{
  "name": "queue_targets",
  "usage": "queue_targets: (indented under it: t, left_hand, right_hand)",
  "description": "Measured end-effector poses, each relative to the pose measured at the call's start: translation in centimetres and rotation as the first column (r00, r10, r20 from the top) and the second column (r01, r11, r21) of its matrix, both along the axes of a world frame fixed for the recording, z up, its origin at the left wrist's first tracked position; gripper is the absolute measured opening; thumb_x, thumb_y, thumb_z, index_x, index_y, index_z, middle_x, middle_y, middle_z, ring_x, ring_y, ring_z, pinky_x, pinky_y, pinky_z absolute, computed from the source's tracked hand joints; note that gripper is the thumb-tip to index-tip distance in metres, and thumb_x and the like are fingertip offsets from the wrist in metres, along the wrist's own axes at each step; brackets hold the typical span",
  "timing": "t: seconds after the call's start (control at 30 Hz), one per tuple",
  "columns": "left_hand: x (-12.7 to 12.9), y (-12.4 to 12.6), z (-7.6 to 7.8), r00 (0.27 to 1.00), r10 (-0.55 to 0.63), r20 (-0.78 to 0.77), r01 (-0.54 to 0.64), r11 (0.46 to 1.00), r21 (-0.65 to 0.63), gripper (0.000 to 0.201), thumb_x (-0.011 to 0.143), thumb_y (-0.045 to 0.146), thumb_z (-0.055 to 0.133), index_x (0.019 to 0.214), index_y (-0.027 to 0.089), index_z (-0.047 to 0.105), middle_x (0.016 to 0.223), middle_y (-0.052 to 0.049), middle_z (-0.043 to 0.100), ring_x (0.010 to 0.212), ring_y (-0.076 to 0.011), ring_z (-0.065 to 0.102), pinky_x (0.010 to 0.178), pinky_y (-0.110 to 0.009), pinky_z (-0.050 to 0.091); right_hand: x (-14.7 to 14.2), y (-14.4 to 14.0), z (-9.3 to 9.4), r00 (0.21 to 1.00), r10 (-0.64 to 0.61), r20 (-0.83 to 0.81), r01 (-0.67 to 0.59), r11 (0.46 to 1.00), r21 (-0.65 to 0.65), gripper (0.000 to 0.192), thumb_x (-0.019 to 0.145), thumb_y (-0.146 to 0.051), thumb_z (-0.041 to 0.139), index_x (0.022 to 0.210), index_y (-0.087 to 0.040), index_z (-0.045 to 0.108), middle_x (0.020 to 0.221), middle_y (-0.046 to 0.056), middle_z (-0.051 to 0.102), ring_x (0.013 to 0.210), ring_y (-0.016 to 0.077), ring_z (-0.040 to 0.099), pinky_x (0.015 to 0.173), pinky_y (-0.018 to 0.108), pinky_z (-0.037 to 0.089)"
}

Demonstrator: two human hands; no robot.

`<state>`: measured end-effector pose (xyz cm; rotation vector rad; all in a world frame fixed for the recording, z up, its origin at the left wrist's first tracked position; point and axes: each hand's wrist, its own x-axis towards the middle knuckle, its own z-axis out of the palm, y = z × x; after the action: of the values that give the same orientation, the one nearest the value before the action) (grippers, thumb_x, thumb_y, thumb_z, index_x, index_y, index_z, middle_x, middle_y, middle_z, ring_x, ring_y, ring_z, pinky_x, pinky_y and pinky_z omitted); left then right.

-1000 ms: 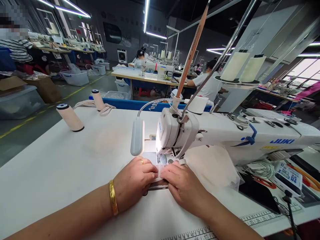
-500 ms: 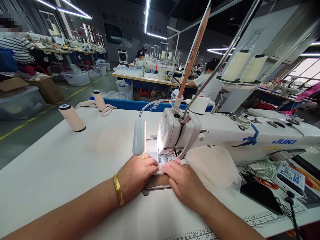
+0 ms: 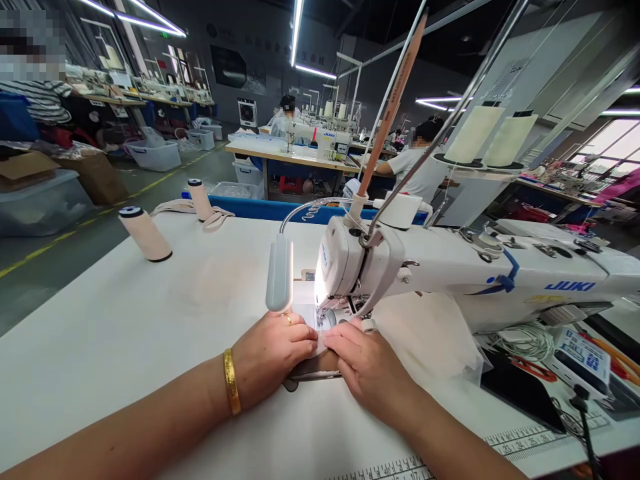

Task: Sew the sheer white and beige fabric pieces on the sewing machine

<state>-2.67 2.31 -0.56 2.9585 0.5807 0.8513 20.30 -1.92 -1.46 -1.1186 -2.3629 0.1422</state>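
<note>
A white sewing machine stands before me, its lit needle area just beyond my fingertips. My left hand, with a ring and a gold bracelet, has its fingers bent and pressed together on a sheer pale fabric left of the presser foot. On the right, close to the foot, the thumb and forefinger of my right hand pinch the same fabric. A sheer peach-coloured part of cloth spreads under the machine arm. Below my fingers lies a brown plate.
Peach thread cones stand at the table's left. A small lamp hangs above my left hand. To the right lie a black phone-like slab, a white boxy device and coiled cable. A printed ruler runs along the front edge.
My left wrist has shifted slightly left, and its fingers lie a little flatter. The right hand stays nearly in place by the presser foot.
</note>
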Motion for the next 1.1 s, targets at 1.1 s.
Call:
queue_targets:
  t: [1.1]
  left_hand:
    - [0.2, 1.1, 0.0, 0.997, 0.068, 0.036, -0.069, 0.998, 0.017, 0.029, 0.093, 0.001, 0.046, 0.095, 0.018, 0.07, 0.101, -0.004, 0.079, 0.086, -0.021, 0.07, 0.081, -0.038, 0.052]
  right_hand:
    - [-0.1, 0.9, -0.3, 0.989, -0.143, 0.027, 0.141, 0.988, 0.069, 0.042, 0.083, -0.001, 0.043, 0.107, -0.024, 0.068, 0.098, 0.005, 0.072, 0.07, 0.0201, 0.058, 0.059, 0.031, 0.042]
